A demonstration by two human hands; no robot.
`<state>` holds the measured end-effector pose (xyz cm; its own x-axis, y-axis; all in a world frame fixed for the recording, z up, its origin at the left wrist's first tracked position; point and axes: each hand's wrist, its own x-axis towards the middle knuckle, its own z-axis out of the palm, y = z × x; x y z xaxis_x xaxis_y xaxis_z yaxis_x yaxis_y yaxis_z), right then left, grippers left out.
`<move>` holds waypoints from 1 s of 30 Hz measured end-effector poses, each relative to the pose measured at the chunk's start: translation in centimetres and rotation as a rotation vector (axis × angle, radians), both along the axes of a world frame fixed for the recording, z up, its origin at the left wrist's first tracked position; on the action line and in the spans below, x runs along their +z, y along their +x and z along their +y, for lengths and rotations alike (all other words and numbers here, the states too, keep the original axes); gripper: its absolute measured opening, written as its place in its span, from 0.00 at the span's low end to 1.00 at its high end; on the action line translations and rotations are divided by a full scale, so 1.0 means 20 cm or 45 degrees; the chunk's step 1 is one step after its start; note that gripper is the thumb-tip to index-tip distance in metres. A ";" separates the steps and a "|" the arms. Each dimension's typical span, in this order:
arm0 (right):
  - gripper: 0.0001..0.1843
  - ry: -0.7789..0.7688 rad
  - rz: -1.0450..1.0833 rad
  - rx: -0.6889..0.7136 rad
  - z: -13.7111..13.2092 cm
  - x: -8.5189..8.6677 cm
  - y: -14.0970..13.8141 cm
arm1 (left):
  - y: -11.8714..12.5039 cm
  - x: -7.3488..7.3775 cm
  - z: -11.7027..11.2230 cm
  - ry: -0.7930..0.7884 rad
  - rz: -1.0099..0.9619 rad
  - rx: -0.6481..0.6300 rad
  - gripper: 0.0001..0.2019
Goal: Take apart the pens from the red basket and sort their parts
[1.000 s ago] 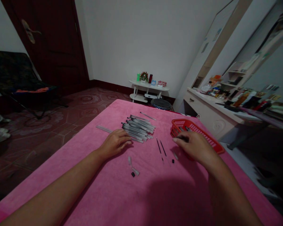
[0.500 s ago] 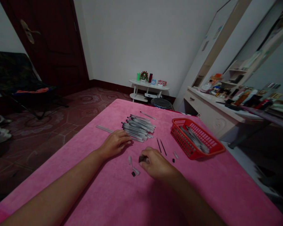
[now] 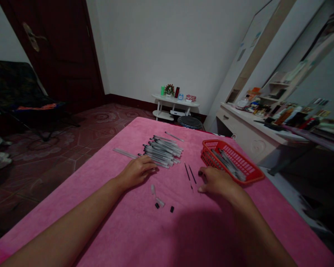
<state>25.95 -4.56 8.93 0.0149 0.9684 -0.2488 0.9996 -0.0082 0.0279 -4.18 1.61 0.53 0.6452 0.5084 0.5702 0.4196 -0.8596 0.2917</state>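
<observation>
My left hand [image 3: 137, 172] lies on the pink cloth, fingers stretched forward at the near edge of a pile of clear pens with black ends [image 3: 163, 151]. Beside its knuckles is a long clear strip [image 3: 125, 152]. My right hand [image 3: 218, 181] reaches down beside the red basket [image 3: 249, 157], thumb and forefinger apart; anything under its palm is hidden. Thin dark refills [image 3: 192, 174] lie just left of it. Nearer to me are clear caps [image 3: 160, 202] and small black plugs [image 3: 172, 209].
Several pens [image 3: 229, 165] lie in the basket. A single pen [image 3: 174, 136] rests beyond the pile. Past the cloth-covered table [image 3: 122, 230] stand a low white shelf [image 3: 175, 99], a round dark stool [image 3: 189, 122] and, at the right, a cluttered dresser [image 3: 256, 128].
My right hand has moved right, from beside the loose caps to near the basket, and its fingers have spread. A black plug now shows where it was. My left hand has barely moved.
</observation>
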 end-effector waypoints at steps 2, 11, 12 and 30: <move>0.25 -0.043 0.014 0.012 0.01 -0.03 0.02 | 0.00 0.00 0.00 0.005 -0.008 0.003 0.10; 0.12 -0.025 0.157 -0.010 0.06 -0.13 0.09 | 0.02 0.03 -0.01 0.046 0.053 0.107 0.12; 0.13 -0.028 0.143 -0.017 0.06 -0.14 0.09 | 0.02 0.03 -0.01 0.048 0.065 0.112 0.12; 0.09 -0.151 0.331 0.070 -0.02 -0.04 0.00 | 0.07 0.03 -0.01 0.053 0.237 0.183 0.14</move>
<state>25.90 -4.88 8.11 -0.1162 0.9298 -0.3492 0.9722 0.0345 -0.2316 -2.76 1.40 1.16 0.6640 0.5812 0.4705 0.5816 -0.7968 0.1635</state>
